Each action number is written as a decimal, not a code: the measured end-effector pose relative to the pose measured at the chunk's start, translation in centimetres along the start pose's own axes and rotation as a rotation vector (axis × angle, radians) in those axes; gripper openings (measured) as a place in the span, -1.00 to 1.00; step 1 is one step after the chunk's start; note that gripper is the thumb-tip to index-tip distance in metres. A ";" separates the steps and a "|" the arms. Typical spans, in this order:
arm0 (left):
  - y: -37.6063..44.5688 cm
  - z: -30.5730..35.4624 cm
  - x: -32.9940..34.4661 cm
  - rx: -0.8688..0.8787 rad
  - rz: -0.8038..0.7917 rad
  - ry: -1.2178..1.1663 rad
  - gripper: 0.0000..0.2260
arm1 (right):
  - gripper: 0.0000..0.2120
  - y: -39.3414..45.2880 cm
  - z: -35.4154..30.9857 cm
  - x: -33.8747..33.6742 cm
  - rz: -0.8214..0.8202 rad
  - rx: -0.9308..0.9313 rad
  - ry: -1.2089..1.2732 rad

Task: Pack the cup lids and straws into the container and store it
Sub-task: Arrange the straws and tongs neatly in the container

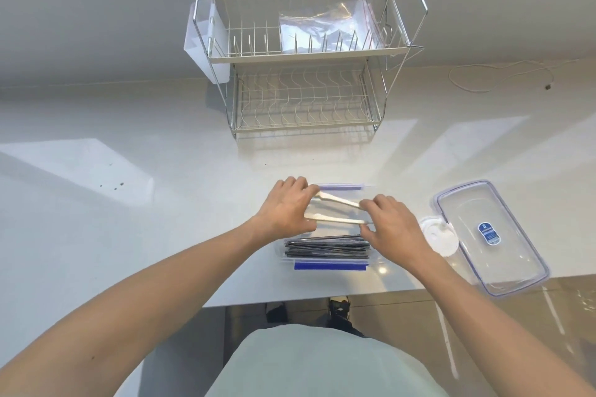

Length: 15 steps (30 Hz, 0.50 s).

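Observation:
A clear container with blue clips stands near the table's front edge. Several black straws lie in its near half. Over its far half, my left hand and my right hand pinch two white cup lids between them, one hand at each end. The lids are seen edge-on. Another white cup lid lies flat on the table to the right of the container. The clear container lid, with a blue rim and a blue sticker, lies to the right of that and partly overhangs the table edge.
A two-tier wire dish rack stands at the back with a clear plastic bag on its upper tier. A white cable lies at the back right. The table's front edge runs just below the container.

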<state>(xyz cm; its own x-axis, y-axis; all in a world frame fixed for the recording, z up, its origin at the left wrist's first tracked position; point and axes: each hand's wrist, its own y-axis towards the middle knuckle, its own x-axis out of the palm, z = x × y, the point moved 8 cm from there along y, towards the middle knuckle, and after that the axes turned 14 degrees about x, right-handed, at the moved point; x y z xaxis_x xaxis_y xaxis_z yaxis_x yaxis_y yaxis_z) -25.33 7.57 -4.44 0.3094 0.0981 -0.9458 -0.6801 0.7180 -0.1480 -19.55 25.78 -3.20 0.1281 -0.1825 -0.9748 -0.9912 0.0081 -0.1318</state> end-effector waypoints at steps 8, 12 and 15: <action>-0.4 -0.7 4.6 -0.094 -0.113 0.153 -0.59 | -0.70 1.9 -2.1 4.5 -0.178 0.088 -0.167; 0.1 -1.1 5.5 -0.088 -0.121 0.155 -0.53 | -0.66 3.0 -1.5 6.2 -0.236 0.129 -0.170; 0.5 -1.3 5.9 -0.084 -0.145 0.141 -0.45 | -0.63 3.5 -0.9 7.1 -0.284 0.160 -0.155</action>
<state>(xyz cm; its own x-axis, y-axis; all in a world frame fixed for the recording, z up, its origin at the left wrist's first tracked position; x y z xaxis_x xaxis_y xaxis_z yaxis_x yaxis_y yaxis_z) -24.74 7.61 -10.43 0.3160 -0.1033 -0.9431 -0.6903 0.6569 -0.3032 -22.16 23.65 -10.45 0.4136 -0.0488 -0.9092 -0.8993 0.1341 -0.4163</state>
